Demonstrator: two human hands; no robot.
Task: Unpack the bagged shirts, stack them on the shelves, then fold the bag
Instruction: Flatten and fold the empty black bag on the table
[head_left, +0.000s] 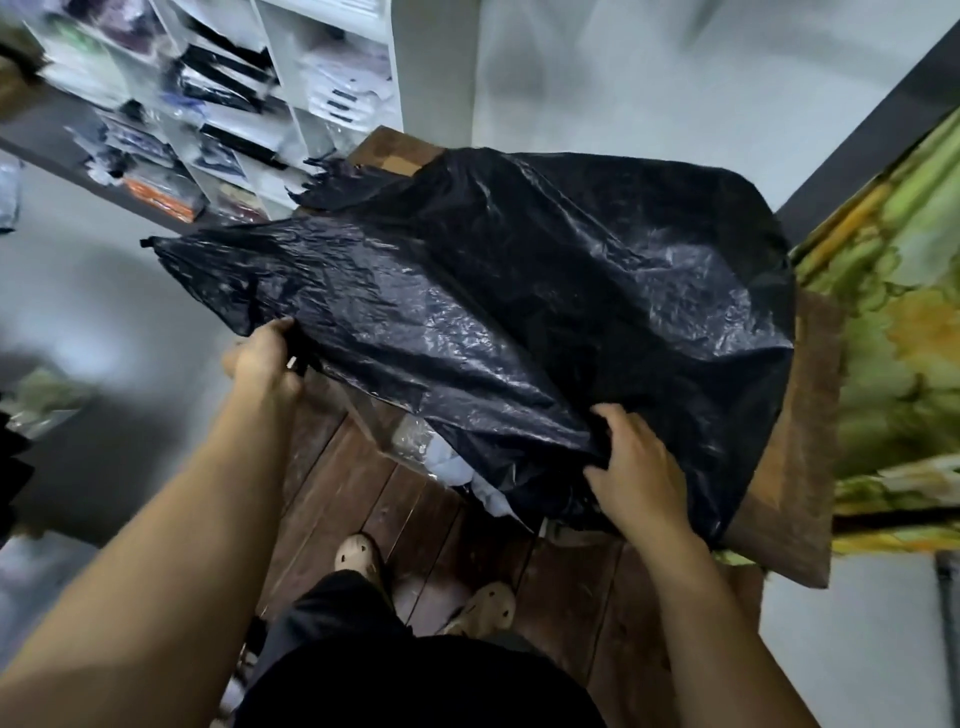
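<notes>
A large black plastic bag (519, 291) lies spread across a wooden table (789, 467), its mouth toward me. My left hand (265, 358) grips the bag's near left edge. My right hand (639, 473) holds the near right edge of the opening, fingers curled into the plastic. Under the lifted edge shows a shirt in clear wrapping (447, 457), white and pale. White shelves (270, 93) at the upper left hold several packaged shirts.
A green and yellow patterned cloth (893, 322) hangs at the right beside the table. Below me are dark wooden floor boards (395, 499) and my two feet in light shoes. Pale floor spreads to the left, with a blurred bundle at the far left edge.
</notes>
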